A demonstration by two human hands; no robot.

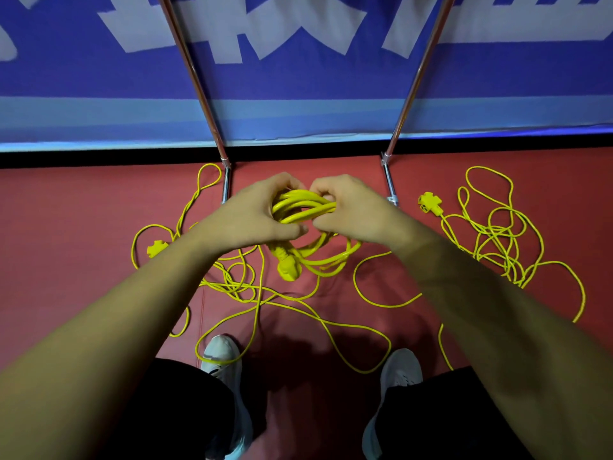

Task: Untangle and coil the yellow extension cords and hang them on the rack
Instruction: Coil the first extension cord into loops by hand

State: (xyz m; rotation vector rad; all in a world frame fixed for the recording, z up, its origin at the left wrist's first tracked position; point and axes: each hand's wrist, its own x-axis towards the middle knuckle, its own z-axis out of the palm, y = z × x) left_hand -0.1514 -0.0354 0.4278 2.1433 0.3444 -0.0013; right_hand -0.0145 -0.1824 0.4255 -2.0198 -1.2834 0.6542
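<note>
head view: coiled yellow cord (303, 207), held mid-scene above the red floor (83, 227), plug end (288, 265) hanging below. left hand (262, 210) and right hand (348, 210) both curled around the coil. loose cord tangle (238, 283) lies near left; second tangle (497, 240) right. rack legs (226, 180) stand far, against the blue banner (298, 78).

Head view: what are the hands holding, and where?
A coiled yellow extension cord bundle; left hand and right hand grip its upper loops.
</note>
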